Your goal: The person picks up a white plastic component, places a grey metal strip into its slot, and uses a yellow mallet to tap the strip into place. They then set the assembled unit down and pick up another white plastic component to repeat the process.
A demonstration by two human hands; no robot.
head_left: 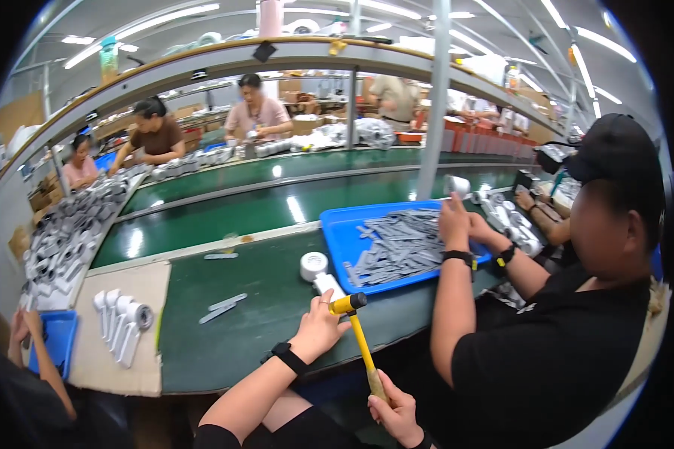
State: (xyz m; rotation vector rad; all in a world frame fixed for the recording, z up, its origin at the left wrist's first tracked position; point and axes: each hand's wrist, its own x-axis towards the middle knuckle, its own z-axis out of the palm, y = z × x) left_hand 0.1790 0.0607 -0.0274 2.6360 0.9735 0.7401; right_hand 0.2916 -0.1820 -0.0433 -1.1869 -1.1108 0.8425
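Note:
My left hand (318,329) is closed around the handle end of a white plastic part with a round head (314,266), low over the green table. A yellow mallet (363,340) with a black striking face is gripped at its handle by my right hand (397,411). The mallet's head lies just beside my left fingers, over the part's handle; whether they touch, I cannot tell. Ahead and to the right stands a blue tray (337,258) heaped with grey flat strips (401,243). Two loose grey strips (223,307) lie left of my left hand.
Several white handled parts (120,322) lie on a cardboard sheet (90,367) at left. Beyond are a heap of white parts (75,232) and a green conveyor (240,194). A co-worker in black (554,337) at right holds a white part. A metal post (436,112) rises behind the tray.

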